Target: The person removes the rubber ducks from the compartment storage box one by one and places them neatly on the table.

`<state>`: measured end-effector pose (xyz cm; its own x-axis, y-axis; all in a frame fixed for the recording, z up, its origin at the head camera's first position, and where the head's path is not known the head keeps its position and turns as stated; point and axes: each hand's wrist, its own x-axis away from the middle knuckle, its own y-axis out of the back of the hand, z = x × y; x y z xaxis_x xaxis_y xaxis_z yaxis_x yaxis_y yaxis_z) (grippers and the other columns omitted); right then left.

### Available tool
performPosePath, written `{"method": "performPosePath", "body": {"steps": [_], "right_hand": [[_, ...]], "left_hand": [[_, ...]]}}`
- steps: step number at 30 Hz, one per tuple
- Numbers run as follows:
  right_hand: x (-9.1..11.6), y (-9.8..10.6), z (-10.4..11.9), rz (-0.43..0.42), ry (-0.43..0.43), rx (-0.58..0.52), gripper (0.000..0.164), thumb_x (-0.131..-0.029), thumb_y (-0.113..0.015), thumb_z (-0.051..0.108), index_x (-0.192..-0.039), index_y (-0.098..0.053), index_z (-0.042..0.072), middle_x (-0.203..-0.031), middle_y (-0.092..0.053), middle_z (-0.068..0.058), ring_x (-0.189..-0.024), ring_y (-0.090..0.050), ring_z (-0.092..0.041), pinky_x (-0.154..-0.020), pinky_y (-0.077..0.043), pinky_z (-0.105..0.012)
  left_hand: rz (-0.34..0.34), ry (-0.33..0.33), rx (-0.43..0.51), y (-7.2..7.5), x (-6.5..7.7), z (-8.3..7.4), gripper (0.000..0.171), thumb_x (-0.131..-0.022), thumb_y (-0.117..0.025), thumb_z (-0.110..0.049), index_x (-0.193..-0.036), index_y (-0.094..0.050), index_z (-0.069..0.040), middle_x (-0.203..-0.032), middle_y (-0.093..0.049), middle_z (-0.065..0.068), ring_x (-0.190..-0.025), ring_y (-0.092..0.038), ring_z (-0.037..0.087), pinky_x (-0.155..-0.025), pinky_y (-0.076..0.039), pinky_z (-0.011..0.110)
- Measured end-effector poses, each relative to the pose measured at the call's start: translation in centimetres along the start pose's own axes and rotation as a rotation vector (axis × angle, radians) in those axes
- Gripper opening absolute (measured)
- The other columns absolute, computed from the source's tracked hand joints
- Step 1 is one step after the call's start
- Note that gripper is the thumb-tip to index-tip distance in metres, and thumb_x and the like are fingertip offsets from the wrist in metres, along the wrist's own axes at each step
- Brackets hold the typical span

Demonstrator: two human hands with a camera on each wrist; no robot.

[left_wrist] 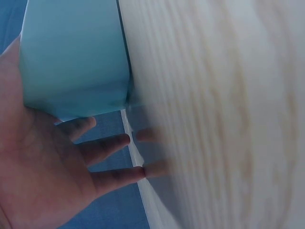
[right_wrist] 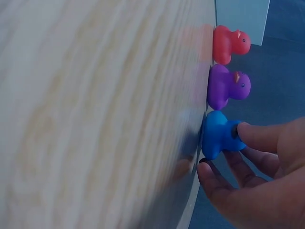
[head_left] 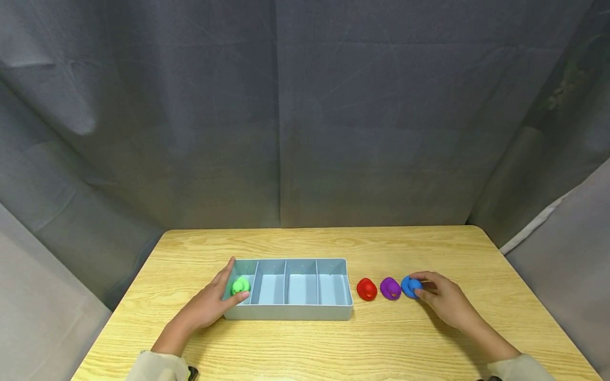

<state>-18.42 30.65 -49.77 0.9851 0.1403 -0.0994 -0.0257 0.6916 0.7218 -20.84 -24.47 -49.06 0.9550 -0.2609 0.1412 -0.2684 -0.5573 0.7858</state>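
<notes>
In the head view my left hand (head_left: 205, 306) rests against the left end of a pale blue divided tray (head_left: 290, 313), its thumb over the near rim and index finger by the far corner. The left wrist view shows its other fingers (left_wrist: 106, 149) straight and spread beside the tray's end wall. A green rubber duck (head_left: 240, 285) sits in the leftmost compartment. Over on the right, my right hand (head_left: 445, 300) pinches a blue rubber duck (right_wrist: 217, 136) between thumb and fingers, at table level. Left of it stand a purple duck (right_wrist: 228, 87) and a red duck (right_wrist: 228, 45).
The wooden table (head_left: 295, 349) carries the tray and the row of ducks. Dividers (head_left: 285, 283) split the tray into compartments side by side. Grey curtains (head_left: 214, 132) hang behind the table and along both sides.
</notes>
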Motion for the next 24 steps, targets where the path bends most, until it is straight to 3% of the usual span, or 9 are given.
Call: {"method": "performPosePath", "body": {"steps": [24], "right_hand": [[-0.31, 0.59, 0.43, 0.008, -0.015, -0.017, 0.036, -0.101, -0.067, 0.008, -0.134, -0.062, -0.003, -0.129, -0.064, -0.026, -0.117, -0.064, -0.05, -0.092, -0.057, -0.054]], "left_hand": [[0.001, -0.001, -0.002, -0.01, 0.05, -0.06, 0.098, -0.099, -0.054, -0.065, -0.167, 0.008, -0.029, -0.173, -0.007, 0.015, -0.152, -0.023, 0.049, -0.113, -0.027, 0.073]]}}
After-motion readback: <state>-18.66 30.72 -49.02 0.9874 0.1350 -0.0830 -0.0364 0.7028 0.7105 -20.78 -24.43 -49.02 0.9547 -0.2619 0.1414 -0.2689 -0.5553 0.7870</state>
